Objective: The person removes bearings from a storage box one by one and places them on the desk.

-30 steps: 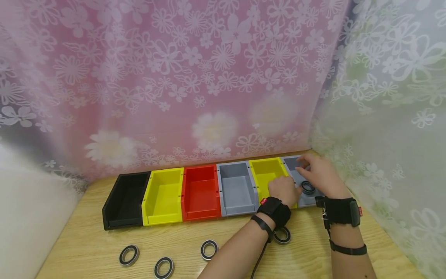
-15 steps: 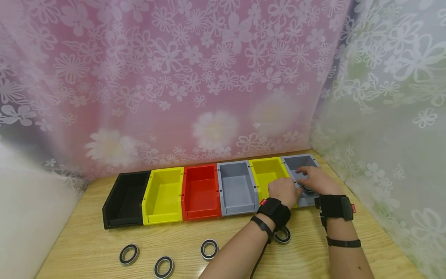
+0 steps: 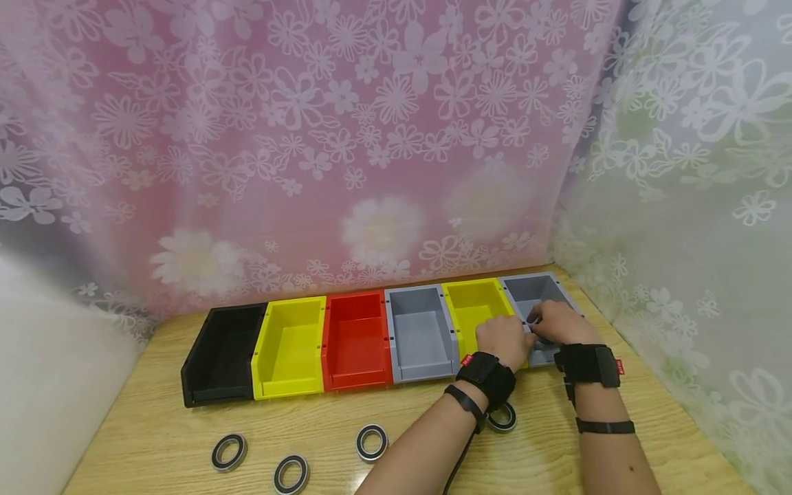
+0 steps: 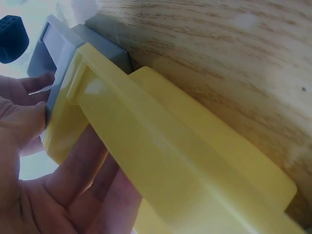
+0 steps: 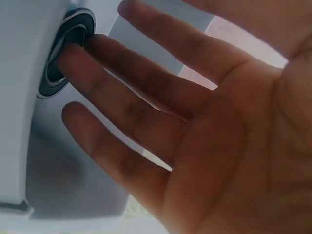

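Note:
My left hand [image 3: 504, 338] grips the side wall of the right-hand yellow bin [image 3: 473, 302], where it meets the end grey bin [image 3: 532, 287]. In the left wrist view, the thumb lies on one side and the fingers of that hand [image 4: 83, 180] reach into the yellow bin [image 4: 146, 136]. My right hand [image 3: 559, 324] reaches down into the end grey bin. Its fingers [image 5: 141, 117] are extended in the right wrist view, with fingertips at a ball bearing [image 5: 89, 20] against the bin wall. The thumb tip is out of that view.
Further left in the row stand a grey bin [image 3: 422, 330], a red bin [image 3: 359, 337], another yellow bin [image 3: 293, 344] and a black bin [image 3: 229, 350]. Several loose bearings lie on the wooden table [image 3: 148, 440] in front, one [image 3: 502, 417] beside my left wrist. Floral curtains [image 3: 371, 137] hang behind.
My right hand has moved down and slightly left into the end grey bin, its fingers closing in on the bearing and covering most of it. The left hand keeps its place.

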`<state>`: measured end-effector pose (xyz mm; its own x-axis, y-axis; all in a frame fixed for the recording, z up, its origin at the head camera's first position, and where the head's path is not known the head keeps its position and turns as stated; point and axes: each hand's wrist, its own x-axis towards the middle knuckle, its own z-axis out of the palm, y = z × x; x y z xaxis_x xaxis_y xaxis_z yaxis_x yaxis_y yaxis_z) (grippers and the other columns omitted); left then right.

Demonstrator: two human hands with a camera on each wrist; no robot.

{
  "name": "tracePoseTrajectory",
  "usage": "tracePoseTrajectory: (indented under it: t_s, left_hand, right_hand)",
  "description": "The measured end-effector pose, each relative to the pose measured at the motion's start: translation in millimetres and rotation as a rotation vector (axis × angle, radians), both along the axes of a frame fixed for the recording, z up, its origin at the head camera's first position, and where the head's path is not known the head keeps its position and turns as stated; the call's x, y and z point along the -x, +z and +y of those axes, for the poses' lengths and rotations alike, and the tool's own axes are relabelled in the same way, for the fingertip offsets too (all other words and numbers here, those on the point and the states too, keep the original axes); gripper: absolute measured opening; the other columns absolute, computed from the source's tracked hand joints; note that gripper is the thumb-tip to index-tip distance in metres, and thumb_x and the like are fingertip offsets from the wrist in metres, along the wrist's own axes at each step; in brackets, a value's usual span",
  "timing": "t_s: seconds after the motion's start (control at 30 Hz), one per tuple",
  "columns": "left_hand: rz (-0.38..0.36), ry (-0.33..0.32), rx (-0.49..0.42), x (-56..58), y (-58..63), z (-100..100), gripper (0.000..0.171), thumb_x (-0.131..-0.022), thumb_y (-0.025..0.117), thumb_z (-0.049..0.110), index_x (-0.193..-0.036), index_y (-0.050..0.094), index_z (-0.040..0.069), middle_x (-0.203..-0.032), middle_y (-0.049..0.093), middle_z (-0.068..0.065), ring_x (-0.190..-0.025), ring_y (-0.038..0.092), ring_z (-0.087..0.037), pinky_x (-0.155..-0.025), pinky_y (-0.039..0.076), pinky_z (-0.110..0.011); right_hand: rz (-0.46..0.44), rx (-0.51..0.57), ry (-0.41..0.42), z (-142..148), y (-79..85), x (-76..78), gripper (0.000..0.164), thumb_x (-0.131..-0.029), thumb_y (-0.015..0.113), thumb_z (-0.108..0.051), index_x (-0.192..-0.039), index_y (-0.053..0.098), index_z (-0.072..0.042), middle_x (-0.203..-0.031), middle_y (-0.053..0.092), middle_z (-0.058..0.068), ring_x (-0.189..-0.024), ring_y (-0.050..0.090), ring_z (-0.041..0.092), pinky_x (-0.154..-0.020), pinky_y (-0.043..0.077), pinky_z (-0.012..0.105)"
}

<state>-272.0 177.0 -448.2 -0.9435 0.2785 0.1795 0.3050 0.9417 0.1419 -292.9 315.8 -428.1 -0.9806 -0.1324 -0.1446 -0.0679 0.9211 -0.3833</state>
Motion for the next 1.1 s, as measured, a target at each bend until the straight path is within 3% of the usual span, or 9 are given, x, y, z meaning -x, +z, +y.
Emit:
tracePoseTrajectory:
  t_s: [0.23,0.5,0.83,1.1]
  left_hand:
    - [-0.022,-0.011,-0.002,-1.9,1.7,-4,0.054,-0.096,0.064,0.061,-0.059,0.064,0.022,-0.053,0.050,0.005,-0.049,0.051,-0.013,-0.045,0.038,-0.029]
    - [-0.005,-0.016,0.000,-2.9,3.4,-6,0.056,-0.095,0.064,0.062,-0.057,0.062,0.021,-0.051,0.047,0.005,-0.046,0.049,-0.013,-0.043,0.037,-0.029]
    - [0.017,-0.024,0.012,-0.9,-2.0,-3,0.058,-0.095,0.062,0.064,-0.055,0.059,0.021,-0.048,0.044,0.004,-0.045,0.048,-0.013,-0.042,0.036,-0.028]
    - [0.012,-0.020,0.020,-0.4,-2.8,-3,0.060,-0.095,0.062,0.064,-0.053,0.057,0.021,-0.049,0.045,0.004,-0.045,0.049,-0.014,-0.042,0.037,-0.029]
  right_hand:
    - [-0.010,0.001,-0.024,0,0.4,0.4,0.025,-0.091,0.068,-0.007,-0.108,0.073,0.011,-0.104,0.072,0.027,-0.093,0.068,0.039,-0.078,0.055,0.050]
    - [0.001,-0.040,-0.062,3,-5.0,1.1,0.045,-0.090,0.071,-0.009,-0.127,0.062,0.015,-0.120,0.065,0.035,-0.098,0.064,0.042,-0.079,0.053,0.051]
    - [-0.023,-0.138,-0.111,5,-10.2,0.3,0.049,-0.092,0.070,-0.019,-0.132,0.061,0.008,-0.121,0.066,0.032,-0.102,0.065,0.047,-0.084,0.052,0.062]
    - [-0.008,-0.159,-0.107,6,-15.3,0.8,0.025,-0.090,0.070,-0.018,-0.105,0.068,0.002,-0.090,0.067,0.017,-0.081,0.063,0.033,-0.075,0.050,0.059]
